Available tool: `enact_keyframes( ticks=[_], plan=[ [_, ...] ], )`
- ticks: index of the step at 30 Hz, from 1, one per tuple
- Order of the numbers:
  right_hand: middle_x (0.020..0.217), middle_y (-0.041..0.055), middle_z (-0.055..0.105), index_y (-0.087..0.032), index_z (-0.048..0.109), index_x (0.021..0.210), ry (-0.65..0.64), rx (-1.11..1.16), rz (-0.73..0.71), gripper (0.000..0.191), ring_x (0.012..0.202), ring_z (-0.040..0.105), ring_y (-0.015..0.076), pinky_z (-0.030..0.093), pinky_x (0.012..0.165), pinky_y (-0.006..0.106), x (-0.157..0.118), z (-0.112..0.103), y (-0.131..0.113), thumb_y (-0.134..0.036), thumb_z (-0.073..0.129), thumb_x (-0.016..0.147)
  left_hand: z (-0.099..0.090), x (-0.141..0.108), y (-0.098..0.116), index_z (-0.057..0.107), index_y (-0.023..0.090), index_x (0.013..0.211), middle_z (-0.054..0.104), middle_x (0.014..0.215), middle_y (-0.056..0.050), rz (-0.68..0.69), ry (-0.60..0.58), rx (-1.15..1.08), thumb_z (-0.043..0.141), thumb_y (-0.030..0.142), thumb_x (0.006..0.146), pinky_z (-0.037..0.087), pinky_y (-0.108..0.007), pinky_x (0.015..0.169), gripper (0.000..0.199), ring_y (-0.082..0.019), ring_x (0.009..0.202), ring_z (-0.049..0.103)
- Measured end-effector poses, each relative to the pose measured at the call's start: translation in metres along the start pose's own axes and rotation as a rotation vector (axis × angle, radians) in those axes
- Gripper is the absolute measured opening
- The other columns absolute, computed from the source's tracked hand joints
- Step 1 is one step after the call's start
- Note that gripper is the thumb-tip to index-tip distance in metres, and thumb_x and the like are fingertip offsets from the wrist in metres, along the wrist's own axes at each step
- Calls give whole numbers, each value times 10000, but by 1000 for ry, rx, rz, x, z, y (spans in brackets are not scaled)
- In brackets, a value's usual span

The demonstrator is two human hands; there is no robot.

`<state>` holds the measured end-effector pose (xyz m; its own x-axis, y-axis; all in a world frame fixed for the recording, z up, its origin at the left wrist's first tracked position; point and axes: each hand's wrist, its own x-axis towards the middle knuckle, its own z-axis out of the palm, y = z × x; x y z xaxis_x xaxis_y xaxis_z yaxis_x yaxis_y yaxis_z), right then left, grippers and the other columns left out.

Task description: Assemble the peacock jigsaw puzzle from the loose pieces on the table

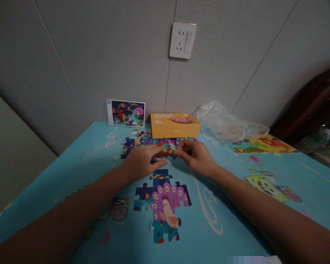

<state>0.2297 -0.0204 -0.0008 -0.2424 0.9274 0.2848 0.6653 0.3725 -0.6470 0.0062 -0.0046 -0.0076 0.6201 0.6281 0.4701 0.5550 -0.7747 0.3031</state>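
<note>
matt printed card puzzle pieces (166,205), smooth matt cardboard box (176,129), crinkled glossy plastic bag (220,120), smooth plastic wall socket (183,40)

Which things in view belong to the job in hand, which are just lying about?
Job:
small puzzle piece, between left hand and right hand
joined puzzle section, nearest the person
other puzzle pieces, beyond the hands
picture card, likely the reference
orange box, likely the puzzle's

Lying about, apparently:
plastic bag
colourful sheet by the bag

Puzzle pieces (128,145) partly behind the left hand (141,161)
</note>
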Motion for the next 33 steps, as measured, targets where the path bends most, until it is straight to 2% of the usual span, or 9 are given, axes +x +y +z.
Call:
enact_keyframes(
  ticks=[3,6,9,12,14,17,21,27,33],
  plan=[
    [564,-29,510,-180,596,804,-25,125,7,261,495,395,100,244,496,264,-2,8,1,-435,580,857,3,1,3,685,156,874,686,717,-23,-19,58,-97,577,317,897,445,-253,610,196,-143,638,613],
    [556,-15,516,-173,614,740,-10,58,-5,323,506,400,107,245,506,273,0,7,3,-455,537,877,4,1,4,669,146,852,598,549,31,-161,146,-235,522,311,919,378,-222,491,230,-94,449,488],
    [571,9,555,-174,631,714,139,-130,83,350,523,446,125,257,520,283,4,-7,5,-432,479,895,2,2,1,686,147,932,688,691,0,-249,249,-229,511,311,916,435,-225,555,239,-108,542,573],
    [694,35,663,-194,697,834,268,-359,268,264,609,549,162,288,545,286,8,-21,8,-383,516,866,-2,2,-7,701,153,999,736,899,-49,-287,335,-141,486,337,928,496,-266,703,292,-158,743,661],
    [817,60,703,-208,719,929,257,-466,327,271,699,599,196,320,570,291,9,-26,11,-402,546,852,-3,2,-12,694,148,1054,730,908,-61,-340,328,-57,482,341,924,507,-303,764,315,-189,792,670],
    [965,125,688,-192,730,1011,178,-548,309,373,790,622,235,382,631,314,9,-25,16,-483,580,833,-4,2,-18,646,125,1164,691,927,-88,-433,231,159,504,298,892,507,-366,837,353,-244,875,659],
    [1009,163,652,-145,705,1097,119,-551,249,479,807,617,239,421,700,332,10,-19,25,-507,648,788,-3,1,-20,642,146,1178,600,1044,-119,-502,115,322,508,298,883,506,-396,872,358,-268,943,629],
    [837,85,664,-134,688,1043,95,-474,238,403,703,583,199,378,617,304,13,-17,32,-439,672,779,-2,2,-16,685,163,1050,588,989,-85,-366,162,211,522,283,882,503,-385,915,263,-223,910,617],
    [842,92,658,-148,661,911,91,-482,221,412,707,573,208,360,595,303,10,-17,33,-514,705,727,0,0,-14,699,171,960,593,967,-74,-214,197,140,510,253,890,520,-359,884,218,-196,900,612]
  ],
)
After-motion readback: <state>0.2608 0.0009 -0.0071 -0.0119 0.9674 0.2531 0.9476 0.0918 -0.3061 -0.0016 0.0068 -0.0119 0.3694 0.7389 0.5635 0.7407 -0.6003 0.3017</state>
